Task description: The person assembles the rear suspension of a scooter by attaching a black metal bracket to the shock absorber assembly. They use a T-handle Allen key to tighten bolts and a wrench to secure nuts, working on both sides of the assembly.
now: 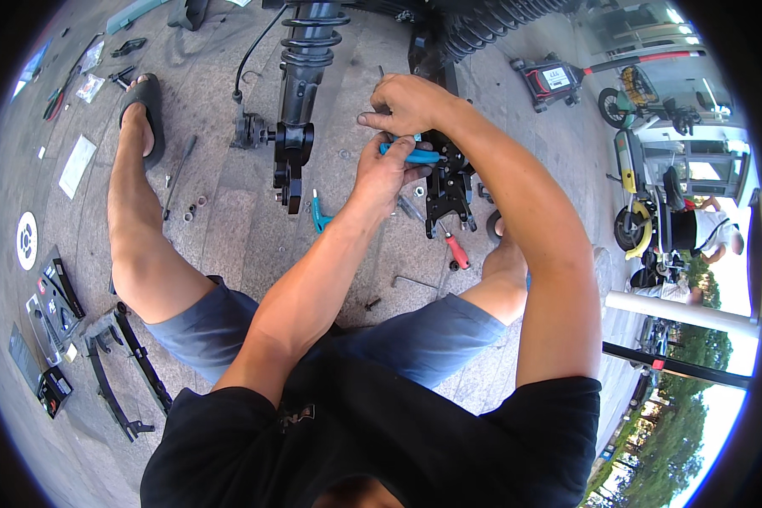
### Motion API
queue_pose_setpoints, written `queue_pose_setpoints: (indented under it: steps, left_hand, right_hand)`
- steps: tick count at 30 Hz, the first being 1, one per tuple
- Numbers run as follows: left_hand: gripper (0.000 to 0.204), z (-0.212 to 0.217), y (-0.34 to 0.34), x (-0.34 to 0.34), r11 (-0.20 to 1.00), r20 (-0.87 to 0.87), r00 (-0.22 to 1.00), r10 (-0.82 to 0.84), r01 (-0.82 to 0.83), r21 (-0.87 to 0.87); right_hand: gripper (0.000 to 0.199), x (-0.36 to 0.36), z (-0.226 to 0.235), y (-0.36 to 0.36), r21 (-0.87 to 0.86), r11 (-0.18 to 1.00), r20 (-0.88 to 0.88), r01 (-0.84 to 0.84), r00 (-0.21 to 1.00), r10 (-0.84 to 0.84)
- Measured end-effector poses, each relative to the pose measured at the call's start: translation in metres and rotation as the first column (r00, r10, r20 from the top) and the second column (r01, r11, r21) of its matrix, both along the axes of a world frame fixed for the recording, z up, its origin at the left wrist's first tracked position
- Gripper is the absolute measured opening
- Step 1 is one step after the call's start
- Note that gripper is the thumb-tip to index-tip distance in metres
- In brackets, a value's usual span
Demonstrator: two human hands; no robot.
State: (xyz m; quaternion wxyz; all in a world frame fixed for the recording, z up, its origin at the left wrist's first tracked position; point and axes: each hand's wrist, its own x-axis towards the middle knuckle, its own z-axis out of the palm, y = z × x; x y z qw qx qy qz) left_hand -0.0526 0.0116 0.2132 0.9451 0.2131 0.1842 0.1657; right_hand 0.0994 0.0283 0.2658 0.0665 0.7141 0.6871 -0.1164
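Spring (309, 46) L of bracket (449, 195), screwdriver (457, 251) & hex key (416, 283) on flr (245, 245) btwn legs (144, 254).

Held tool (419, 156) was brt blue; flr tool (321, 223), similar blue. Scrwdrvr hndl (456, 252) was red. Bracket (447, 196) & coil spring (309, 42) were blk. Tee (381, 440) was blk w/ sm. lt. print, shorts (432, 339) navy. Flr slabs (245, 241) were mottled gry; disc (27, 240), wht w/ dk. marks; scooter (628, 173), ylw/blk.

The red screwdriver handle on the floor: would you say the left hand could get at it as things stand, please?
Probably not immediately: the left hand holds a blue-handled tool, though the red screwdriver handle lies uncovered.
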Motion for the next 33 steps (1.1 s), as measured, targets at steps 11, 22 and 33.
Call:
queue_pose_setpoints:
  steps: [11, 22, 33]
  left_hand:
    - [0.038, -0.011, 0.002, 0.002, 0.994, 0.061, 0.997, -0.053, 0.047, 0.099]
    - [0.036, -0.01, 0.024, 0.005, 0.852, 0.111, 0.978, -0.175, 0.093, 0.516]
    - [0.047, -0.024, 0.013, 0.006, 0.636, -0.29, 0.95, 0.114, 0.154, 0.756]
  right_hand:
    - [0.044, -0.011, 0.021, -0.002, -0.044, 0.999, 0.093, -0.031, 0.995, 0.035]
    - [0.025, -0.122, 0.129, -0.088, -0.104, 0.994, 0.62, 0.018, 0.783, 0.05]
    - [0.062, -0.266, -0.005, -0.143, 0.438, 0.326, -0.642, 0.838, 0.545, -0.54]
